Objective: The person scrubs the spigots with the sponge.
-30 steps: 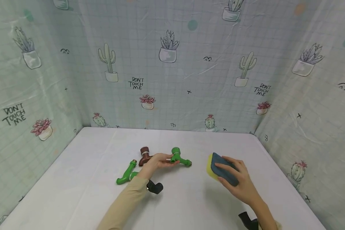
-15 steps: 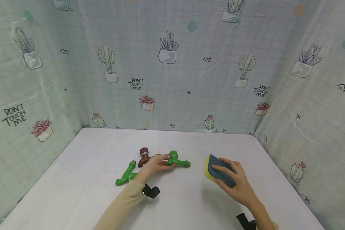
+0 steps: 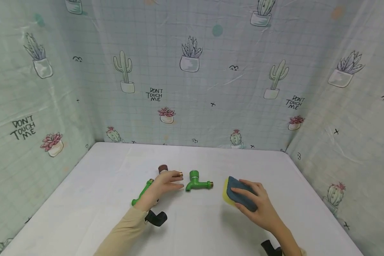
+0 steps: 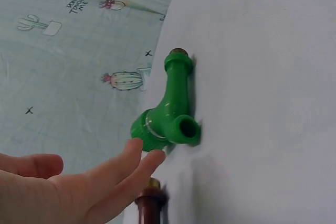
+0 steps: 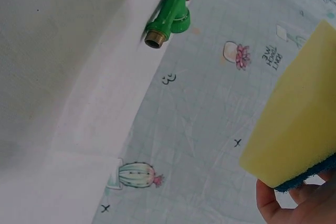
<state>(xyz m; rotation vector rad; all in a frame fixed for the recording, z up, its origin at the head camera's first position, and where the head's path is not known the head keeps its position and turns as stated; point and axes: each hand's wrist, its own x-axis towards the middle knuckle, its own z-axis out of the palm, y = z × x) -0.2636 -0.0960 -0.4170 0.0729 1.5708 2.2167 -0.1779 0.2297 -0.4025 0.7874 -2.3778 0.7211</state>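
Note:
A green water tap point(image 3: 196, 184) with a brass threaded end lies on the white table, just right of my left hand point(image 3: 161, 185). In the head view a gap separates that hand's extended fingers from the tap, and nothing is held in them. My right hand point(image 3: 262, 209) grips a yellow and blue scouring sponge point(image 3: 243, 195) above the table; the yellow foam point(image 5: 299, 114) fills the right side of the right wrist view. Partly hidden behind the left hand are a brown tap point(image 3: 163, 169) and a second green tap point(image 3: 143, 192).
The white table point(image 3: 192, 231) is enclosed by a cactus-print curtain point(image 3: 192, 92) at the back and both sides. A black wrist-worn device point(image 3: 156, 218) shows at the left wrist, another black device point(image 3: 270, 248) at the right wrist.
My left hand has let go of the green tap, which now rests on the table, and has drawn back left. The right hand has moved slightly left and nearer with the sponge.

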